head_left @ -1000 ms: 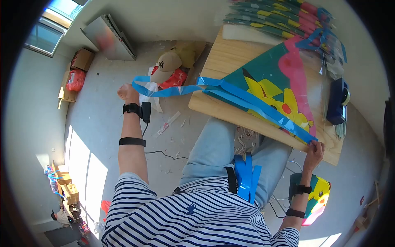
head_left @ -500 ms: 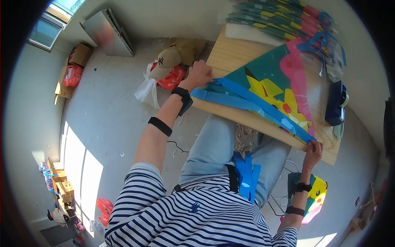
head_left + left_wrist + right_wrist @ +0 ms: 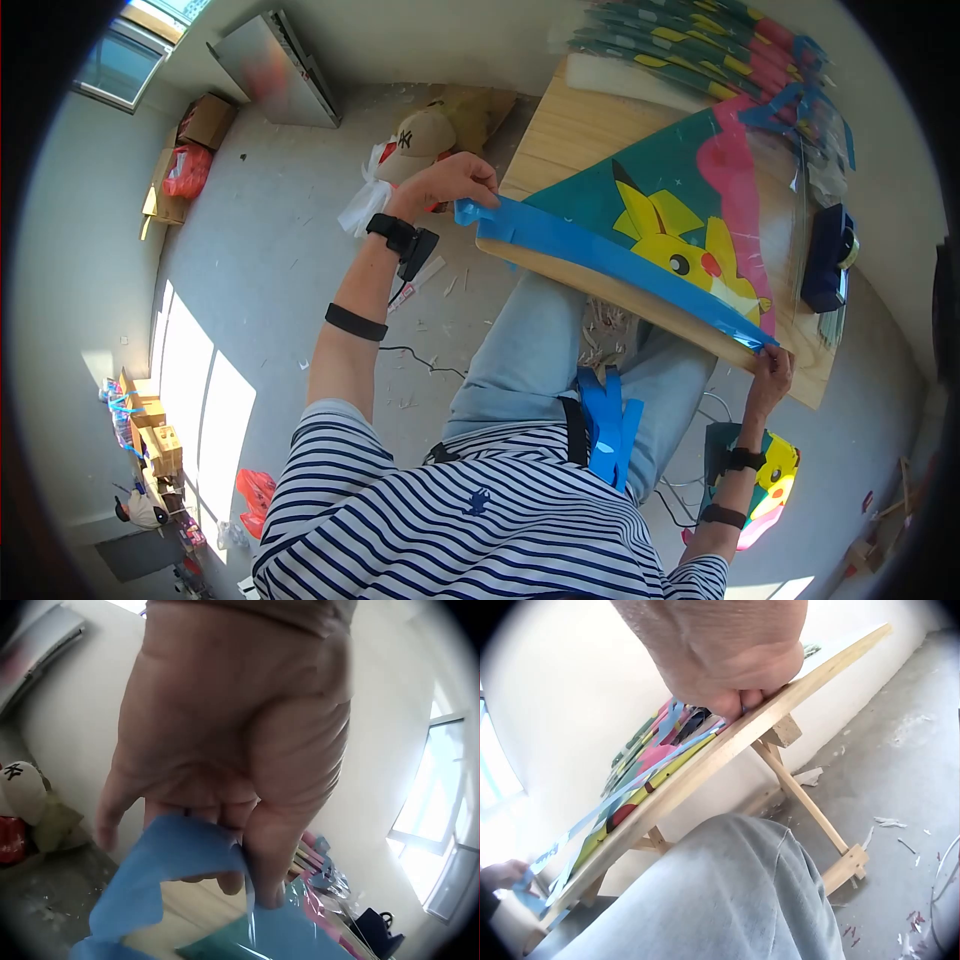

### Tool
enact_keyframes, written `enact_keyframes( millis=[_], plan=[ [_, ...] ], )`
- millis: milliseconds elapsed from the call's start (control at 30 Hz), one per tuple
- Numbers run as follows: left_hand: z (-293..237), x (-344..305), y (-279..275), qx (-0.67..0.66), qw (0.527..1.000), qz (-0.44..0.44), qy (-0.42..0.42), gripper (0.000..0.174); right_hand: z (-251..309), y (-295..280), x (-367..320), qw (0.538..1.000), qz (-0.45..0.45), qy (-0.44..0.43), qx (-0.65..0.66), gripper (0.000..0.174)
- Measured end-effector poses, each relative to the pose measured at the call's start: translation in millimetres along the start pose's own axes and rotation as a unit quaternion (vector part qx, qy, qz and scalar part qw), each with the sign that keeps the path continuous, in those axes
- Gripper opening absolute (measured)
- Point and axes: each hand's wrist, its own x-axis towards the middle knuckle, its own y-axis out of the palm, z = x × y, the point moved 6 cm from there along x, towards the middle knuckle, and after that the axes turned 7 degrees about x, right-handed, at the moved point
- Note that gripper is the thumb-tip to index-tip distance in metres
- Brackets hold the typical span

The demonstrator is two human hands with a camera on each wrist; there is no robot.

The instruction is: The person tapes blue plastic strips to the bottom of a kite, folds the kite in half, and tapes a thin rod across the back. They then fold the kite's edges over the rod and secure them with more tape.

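On the wooden table (image 3: 545, 130) lies a triangular printed sheet (image 3: 590, 185), green and pink with a yellow cartoon figure. A shiny blue plastic strip (image 3: 610, 255) runs along its near edge. My left hand (image 3: 455, 182) pinches the strip's left part just off the table's left corner; in the left wrist view a loop of the strip (image 3: 142, 881) hangs under the fingers, past the thumb. At the right front edge, my right hand (image 3: 773, 375) pinches the strip's other end by the sheet's corner. Its fingertips sit right at the table edge in the right wrist view.
Several folded printed sheets (image 3: 690, 45) in clear wrap are stacked at the table's back. A dark blue tape dispenser (image 3: 826, 258) stands at the right. More blue strips (image 3: 605, 430) hang at my waist. A cap (image 3: 425, 132) and bags lie on the floor beyond the left hand.
My left hand has come in from far left to the table's left corner, then drawn slightly back left. The two separated blue bands now lie as one straight band. The right hand has stayed put.
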Motion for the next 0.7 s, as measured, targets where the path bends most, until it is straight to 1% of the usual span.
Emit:
enact_keyframes(
  millis=[33, 67, 133, 267, 333, 367, 433, 467, 533, 567, 633, 700],
  plan=[
    [4, -1, 2, 0.006, 1.0, 0.013, -0.019, 0.015, -1, 0, 0, 1.0, 0.001, 0.0, -0.001, 0.011],
    [5, -3, 1, 0.006, 1.0, 0.012, -0.019, 0.015, -1, 0, 1, 1.0, 0.002, -0.002, -0.002, 0.011],
    [12, -6, -2, 0.059, 0.997, 0.014, -0.042, 0.016, -1, 0, 1, 1.0, 0.003, -0.002, -0.006, 0.01],
    [23, -12, -8, 0.093, 0.995, 0.006, -0.042, 0.016, 1, -1, 1, 1.0, 0.003, 0.004, -0.005, 0.01],
    [28, -12, 6, 0.156, 0.987, 0.031, -0.035, 0.018, 0, 0, 2, 1.0, 0.002, 0.004, -0.005, 0.011],
    [38, -11, 14, 0.156, 0.987, 0.03, -0.034, 0.018, -3, 1, 2, 1.0, 0.005, 0.0, -0.011, 0.011],
    [54, -6, 22, 0.08, 0.993, -0.084, -0.006, 0.029, -5, -1, 1, 1.0, 0.005, -0.003, -0.02, 0.011],
    [63, -2, 27, 0.079, 0.993, -0.082, -0.005, 0.029, -2, -1, 1, 1.0, 0.002, 0.003, -0.019, 0.011],
    [82, 1, 35, -0.017, 0.997, -0.058, -0.048, 0.033, 1, -2, 0, 1.0, 0.0, 0.01, -0.019, 0.011],
    [85, 1, 35, -0.017, 0.997, -0.057, -0.048, 0.033, 0, -1, 1, 1.0, 0.005, 0.006, -0.018, 0.011],
    [91, 0, 39, -0.109, 0.99, -0.048, -0.074, 0.025, -4, -1, 2, 1.0, 0.01, 0.002, -0.016, 0.01],
    [92, 1, 37, -0.099, 0.991, -0.041, -0.077, 0.021, -9, -1, 2, 1.0, 0.01, -0.008, -0.019, 0.01]
  ],
)
